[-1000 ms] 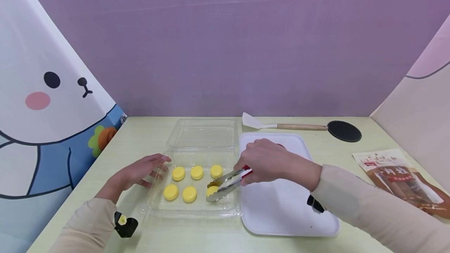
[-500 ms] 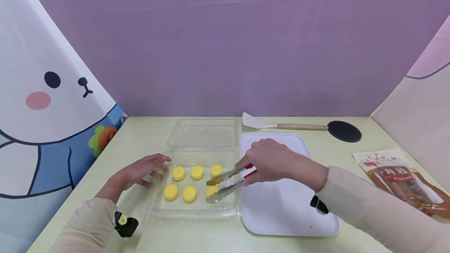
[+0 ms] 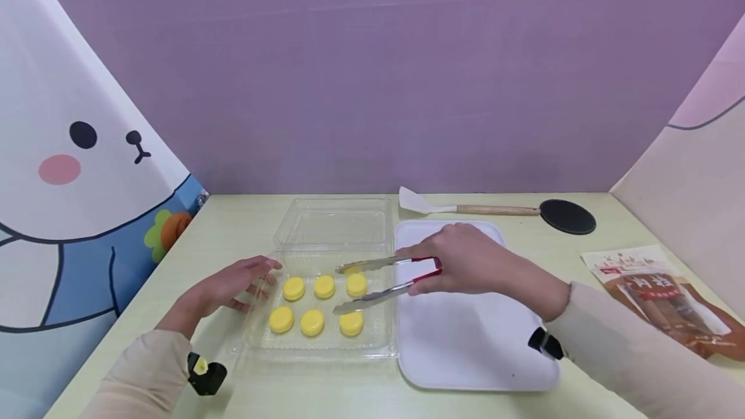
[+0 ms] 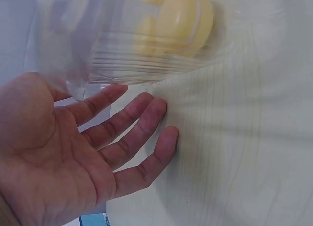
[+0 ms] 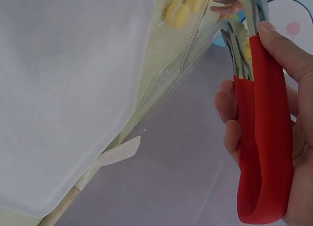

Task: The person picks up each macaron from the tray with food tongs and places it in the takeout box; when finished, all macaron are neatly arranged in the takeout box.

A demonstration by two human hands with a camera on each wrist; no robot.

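Yellow macarons [image 3: 312, 322] sit in two rows in a clear plastic container [image 3: 317, 355], its lid [image 3: 334, 222] folded back behind it. My right hand [image 3: 471, 260] grips a pair of tongs [image 3: 372, 300] by its red handle [image 5: 269, 138]. The tongs' metal arms stand spread over the right side of the container, with nothing held between their tips. At the container's left side, my left hand [image 3: 227, 284] touches the wall with its fingers loosely extended; in the left wrist view the fingertips [image 4: 168, 135] show below the wall.
A white tray [image 3: 471, 348] lies against the container's right side, partly under my right hand. Behind it are a white spatula [image 3: 416, 200] with a wooden handle and a black round disc [image 3: 567, 216]. A brown food packet [image 3: 660, 296] lies at the right.
My right hand has drawn the tongs up and slightly right, away from the front right macaron, and the tongs have spread wider. That macaron stays in the container. My left hand stays put.
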